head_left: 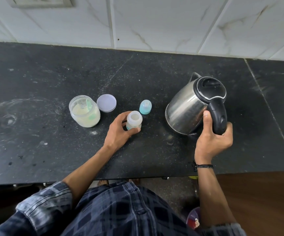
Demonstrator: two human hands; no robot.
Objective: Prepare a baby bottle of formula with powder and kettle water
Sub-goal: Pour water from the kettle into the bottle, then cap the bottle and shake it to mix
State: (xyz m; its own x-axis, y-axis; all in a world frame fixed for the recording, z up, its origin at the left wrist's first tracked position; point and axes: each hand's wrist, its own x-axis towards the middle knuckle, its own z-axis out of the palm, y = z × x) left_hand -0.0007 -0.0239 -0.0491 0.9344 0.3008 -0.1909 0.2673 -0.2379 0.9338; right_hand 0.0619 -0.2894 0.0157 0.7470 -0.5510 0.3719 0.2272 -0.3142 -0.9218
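Note:
A small clear baby bottle (134,120) stands open-topped on the black counter (35,86), and my left hand (119,132) grips its side. Its teal teat cap (145,107) stands just behind it, apart. A steel kettle (187,108) with a black lid and handle is tilted, spout pointing up and left, with my right hand (212,135) wrapped around the handle. At the left an open jar of pale formula powder (85,113) holds a green scoop (88,103). The jar's lilac lid (106,103) lies beside it.
White marbled tiles (154,23) form the wall behind the counter. A seam (263,103) crosses the counter to the right of the kettle. Powder dust and water marks spot the surface at the left. The counter's front edge runs just above my checked shirt.

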